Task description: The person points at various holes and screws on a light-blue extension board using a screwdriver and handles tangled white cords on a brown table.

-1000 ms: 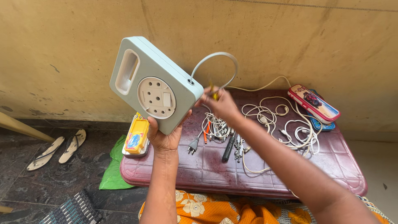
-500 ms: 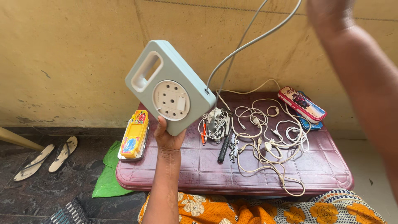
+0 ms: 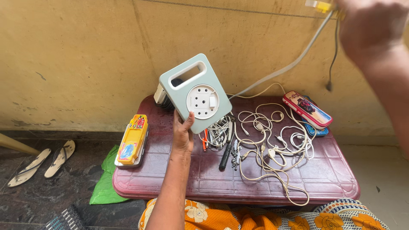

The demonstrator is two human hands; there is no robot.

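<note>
Since the frame half a second earlier, the right hand (image 3: 372,27) has carried the cord's end higher and further to the right, up to the top corner of the view, and the pale green extension reel box (image 3: 195,94) has turned a little more upright in the left hand (image 3: 183,132), with more grey cable (image 3: 294,64) drawn out of it. The largest thing below is the maroon plastic table (image 3: 238,179), set against a yellow wall (image 3: 85,55); the box is held above its rear left part, the left hand gripping its lower edge from underneath with the thumb on the socket face. The cable runs taut from behind the box up to the right hand, which is closed around a yellow-tipped plug end (image 3: 317,5), though blur hides the exact grip. On the table lie a tangle of white cords (image 3: 272,149), a red pencil case (image 3: 306,108) over a blue one, a yellow pencil box (image 3: 133,138) at the left edge, a black-handled screwdriver (image 3: 225,155) and a few small tools beside it. On the floor to the left are a green bag (image 3: 106,183) and a pair of sandals (image 3: 38,164). By the look of it, the cord is partly pulled out; how much remains wound inside the reel cannot be told.
</note>
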